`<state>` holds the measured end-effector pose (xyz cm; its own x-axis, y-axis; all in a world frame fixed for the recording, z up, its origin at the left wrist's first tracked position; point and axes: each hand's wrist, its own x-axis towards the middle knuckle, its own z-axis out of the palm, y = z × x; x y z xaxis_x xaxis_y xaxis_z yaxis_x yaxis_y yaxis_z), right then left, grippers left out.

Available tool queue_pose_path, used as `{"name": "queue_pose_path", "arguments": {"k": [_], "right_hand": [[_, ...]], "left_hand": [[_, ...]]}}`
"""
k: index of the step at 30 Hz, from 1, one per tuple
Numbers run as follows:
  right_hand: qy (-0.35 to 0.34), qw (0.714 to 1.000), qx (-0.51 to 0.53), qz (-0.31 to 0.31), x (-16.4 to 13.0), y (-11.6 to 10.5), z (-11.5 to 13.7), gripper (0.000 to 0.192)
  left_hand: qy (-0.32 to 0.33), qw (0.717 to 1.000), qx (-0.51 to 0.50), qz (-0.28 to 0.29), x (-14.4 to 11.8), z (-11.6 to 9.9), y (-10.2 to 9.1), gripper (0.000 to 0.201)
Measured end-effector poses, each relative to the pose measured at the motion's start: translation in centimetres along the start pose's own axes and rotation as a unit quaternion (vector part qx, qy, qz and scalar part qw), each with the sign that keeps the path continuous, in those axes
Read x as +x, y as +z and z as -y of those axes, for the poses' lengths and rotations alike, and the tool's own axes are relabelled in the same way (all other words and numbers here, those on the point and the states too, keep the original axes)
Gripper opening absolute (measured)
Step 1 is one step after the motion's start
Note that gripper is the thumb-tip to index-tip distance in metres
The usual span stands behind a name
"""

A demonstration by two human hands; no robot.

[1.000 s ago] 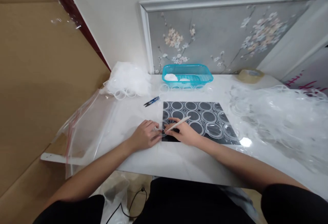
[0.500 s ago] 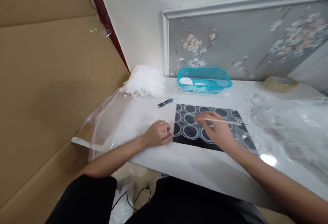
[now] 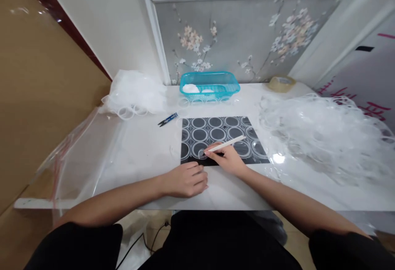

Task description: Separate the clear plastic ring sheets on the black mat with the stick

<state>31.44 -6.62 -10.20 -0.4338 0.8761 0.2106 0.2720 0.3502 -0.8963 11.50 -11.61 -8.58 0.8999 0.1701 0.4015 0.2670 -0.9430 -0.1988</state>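
A black mat (image 3: 216, 132) lies on the white table (image 3: 148, 146), covered with rows of clear plastic rings (image 3: 217, 133). My right hand (image 3: 230, 159) holds a thin white stick (image 3: 226, 143) like a pen, its tip touching a small clear ring (image 3: 202, 154) at the mat's near left corner. My left hand (image 3: 187, 178) rests on the table just in front of the mat, fingers curled, with nothing visible in it.
A blue basket (image 3: 210, 84) stands at the back by the wall. Small blue snips (image 3: 167, 119) lie left of the mat. Heaps of clear plastic rings sit at back left (image 3: 135, 93) and right (image 3: 324, 134). A tape roll (image 3: 280, 83) is at back right; a clear bag (image 3: 86, 142) hangs over the left edge.
My right hand brought the stick back from the middle of the mat to its near left corner. My left hand slid off the mat's edge toward me. The camera view swung right.
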Motion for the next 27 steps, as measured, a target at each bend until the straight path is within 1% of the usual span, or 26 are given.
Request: {"name": "queue_pose_path", "arguments": {"k": [2,4,6,7,8,9,10,12,13,15,18,23,27], "right_hand": [[-0.006,1.000,-0.001,-0.027,0.2,-0.2,0.1,0.020],[-0.030,0.994,-0.023,-0.105,0.6,-0.6,0.3,0.019],[-0.065,0.976,-0.077,-0.191,1.0,-1.0,0.5,0.018],[-0.078,0.969,-0.108,-0.207,1.1,-1.0,0.6,0.017],[-0.086,0.967,-0.134,-0.198,1.1,-1.0,0.6,0.017],[-0.089,0.970,-0.151,-0.167,0.9,-0.8,0.5,0.016],[-0.089,0.976,-0.159,-0.122,0.8,-0.6,0.4,0.016],[-0.079,0.985,-0.147,-0.046,0.3,0.0,0.2,0.016],[-0.073,0.988,-0.133,-0.025,0.2,0.2,0.2,0.016],[-0.058,0.993,-0.100,-0.013,0.1,0.5,0.0,0.016],[-0.039,0.997,-0.070,-0.016,0.3,0.3,0.1,0.017],[-0.016,0.999,-0.049,-0.011,0.4,0.2,0.2,0.019],[-0.014,0.998,-0.061,-0.008,0.4,0.3,0.2,0.019]], "left_hand": [[-0.025,1.000,-0.004,-0.001,-0.3,0.0,-0.1,0.012],[-0.047,0.999,-0.003,-0.007,-0.4,-0.1,-0.2,0.012],[-0.061,0.998,-0.001,-0.005,-0.4,-0.1,-0.2,0.013],[-0.066,0.998,-0.001,0.001,-0.4,0.0,-0.2,0.014],[-0.071,0.997,-0.001,0.008,-0.4,0.0,-0.2,0.015],[-0.077,0.997,-0.001,0.017,-0.4,0.0,-0.1,0.017],[-0.082,0.996,-0.002,0.026,-0.4,0.0,-0.1,0.018],[-0.088,0.995,-0.005,0.037,-0.5,0.1,0.0,0.020],[-0.091,0.995,-0.006,0.041,-0.5,0.1,0.1,0.020],[-0.095,0.994,-0.005,0.050,-0.6,0.1,0.1,0.021],[-0.099,0.994,0.001,0.051,-0.6,0.0,0.2,0.022],[-0.099,0.994,-0.005,0.048,-0.6,0.0,0.2,0.023],[-0.104,0.993,-0.006,0.050,-0.7,0.0,0.3,0.023]]}}
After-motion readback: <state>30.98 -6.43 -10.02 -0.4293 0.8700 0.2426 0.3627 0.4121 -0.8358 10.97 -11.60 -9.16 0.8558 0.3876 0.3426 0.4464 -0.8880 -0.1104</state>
